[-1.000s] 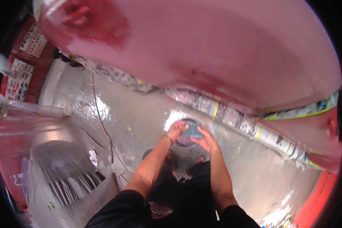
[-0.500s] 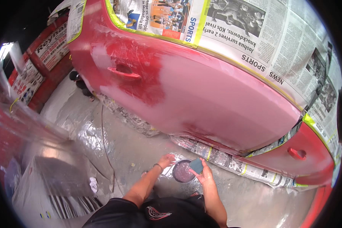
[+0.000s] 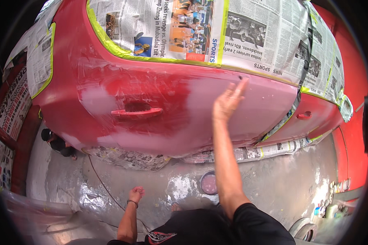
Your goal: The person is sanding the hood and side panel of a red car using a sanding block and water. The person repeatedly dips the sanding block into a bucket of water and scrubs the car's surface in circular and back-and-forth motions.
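My right hand [image 3: 229, 102] is raised against the upper part of the red door [image 3: 147, 94], over its pale pink patch, fingers stretched out. A small dark edge shows at the fingertips; what lies under them, if anything, is hidden. My left hand [image 3: 135, 194] hangs low over the wet floor, fingers loosely apart and holding nothing. The door handle [image 3: 137, 112] sits to the left of my right hand. Below, a round bucket of pinkish water [image 3: 209, 182] stands beside my right forearm.
Newspaper masking [image 3: 265, 49] with yellow tape covers the car's upper parts and lower sill. A person in dark clothes [image 3: 59, 145] crouches at the left. A hose [image 3: 106, 192] crosses the floor [image 3: 274, 179]. Cans [image 3: 331, 210] and a tire [image 3: 302, 228] stand at the lower right.
My right hand has left the bucket and risen to the door; the grey-green pad it held is out of sight. My left hand has moved left. The view has tilted up.
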`<state>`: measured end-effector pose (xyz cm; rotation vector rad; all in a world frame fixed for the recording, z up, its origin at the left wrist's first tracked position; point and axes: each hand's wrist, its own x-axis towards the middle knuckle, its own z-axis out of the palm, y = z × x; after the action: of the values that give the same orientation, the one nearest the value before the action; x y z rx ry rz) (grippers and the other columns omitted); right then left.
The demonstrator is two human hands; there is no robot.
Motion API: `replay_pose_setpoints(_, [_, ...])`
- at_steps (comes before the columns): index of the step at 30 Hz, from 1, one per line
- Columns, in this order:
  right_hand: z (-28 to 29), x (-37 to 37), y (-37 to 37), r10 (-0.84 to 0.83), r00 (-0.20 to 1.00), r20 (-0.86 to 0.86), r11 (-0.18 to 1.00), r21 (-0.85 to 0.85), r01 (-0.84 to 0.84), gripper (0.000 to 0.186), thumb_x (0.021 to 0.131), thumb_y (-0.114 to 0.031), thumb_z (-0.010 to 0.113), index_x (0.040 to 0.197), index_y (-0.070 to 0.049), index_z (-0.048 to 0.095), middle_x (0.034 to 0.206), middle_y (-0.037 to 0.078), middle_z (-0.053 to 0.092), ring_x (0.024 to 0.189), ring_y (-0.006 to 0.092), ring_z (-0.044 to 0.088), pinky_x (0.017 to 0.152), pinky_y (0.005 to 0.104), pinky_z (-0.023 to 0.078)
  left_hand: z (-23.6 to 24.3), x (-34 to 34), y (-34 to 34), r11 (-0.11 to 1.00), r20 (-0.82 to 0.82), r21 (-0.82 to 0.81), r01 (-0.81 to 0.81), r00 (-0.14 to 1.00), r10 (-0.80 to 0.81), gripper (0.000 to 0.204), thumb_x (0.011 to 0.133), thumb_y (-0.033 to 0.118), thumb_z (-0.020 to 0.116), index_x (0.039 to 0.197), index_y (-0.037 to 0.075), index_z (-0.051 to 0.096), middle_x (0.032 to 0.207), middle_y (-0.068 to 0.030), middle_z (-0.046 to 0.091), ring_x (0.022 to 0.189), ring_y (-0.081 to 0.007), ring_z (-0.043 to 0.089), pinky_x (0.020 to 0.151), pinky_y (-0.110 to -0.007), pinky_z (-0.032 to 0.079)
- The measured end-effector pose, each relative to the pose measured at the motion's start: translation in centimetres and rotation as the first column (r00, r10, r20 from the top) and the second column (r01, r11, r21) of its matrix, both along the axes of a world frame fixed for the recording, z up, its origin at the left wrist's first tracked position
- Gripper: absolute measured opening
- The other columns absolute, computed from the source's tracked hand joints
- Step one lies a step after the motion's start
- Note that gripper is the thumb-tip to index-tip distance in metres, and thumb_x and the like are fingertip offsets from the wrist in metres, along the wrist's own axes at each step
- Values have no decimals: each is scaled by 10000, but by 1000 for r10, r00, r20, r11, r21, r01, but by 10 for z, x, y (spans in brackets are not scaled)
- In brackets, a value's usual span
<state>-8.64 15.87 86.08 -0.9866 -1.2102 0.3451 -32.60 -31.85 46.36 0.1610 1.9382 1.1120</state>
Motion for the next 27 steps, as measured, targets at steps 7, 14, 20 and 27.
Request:
replay_pose_setpoints(7, [-45, -50, -21, -142, 525, 839, 978, 202, -57, 588, 1144, -531, 305, 1703, -350, 277, 1783, -106, 222, 1660, 177, 135, 1260, 742, -61, -22, -9, -96, 1000, -34, 12, 26, 999, -26, 181, 1056, 153, 649, 1151, 12, 711, 984, -91, 770, 835, -190, 750, 715, -323, 619])
replay_pose_setpoints(14, [-24, -19, 3, -156, 777, 610, 986, 53, 157, 563, 1166, -433, 307, 1702, -261, 303, 1780, -26, 256, 1663, 274, 133, 1248, 765, -24, -37, 26, -146, 994, -22, -67, 86, 996, -87, 206, 1045, 133, 656, 1184, -12, 701, 1013, -116, 768, 863, -207, 755, 750, -340, 637])
replay_pose_setpoints(20, [11, -91, -35, -23, 565, 825, 915, 245, -320, 554, 1120, -438, 452, 1644, -258, 434, 1698, -15, 434, 1613, 239, 299, 1266, 753, 21, -3, 24, -153, 967, 79, -248, 53, 996, -34, 306, 1036, 226, 680, 1209, -26, 700, 949, -135, 779, 797, -224, 766, 742, -355, 643])
replay_pose_setpoints(27, [-29, 2, 22, -122, 746, 655, 986, 169, 13, 624, 1139, -431, 402, 1716, -227, 277, 1787, -5, 250, 1671, 242, 105, 1268, 667, -113, 16, 67, -306, 826, 96, -563, 2, 993, 63, 258, 1022, 135, 604, 1186, -16, 734, 950, -129, 789, 840, -215, 778, 740, -373, 637])
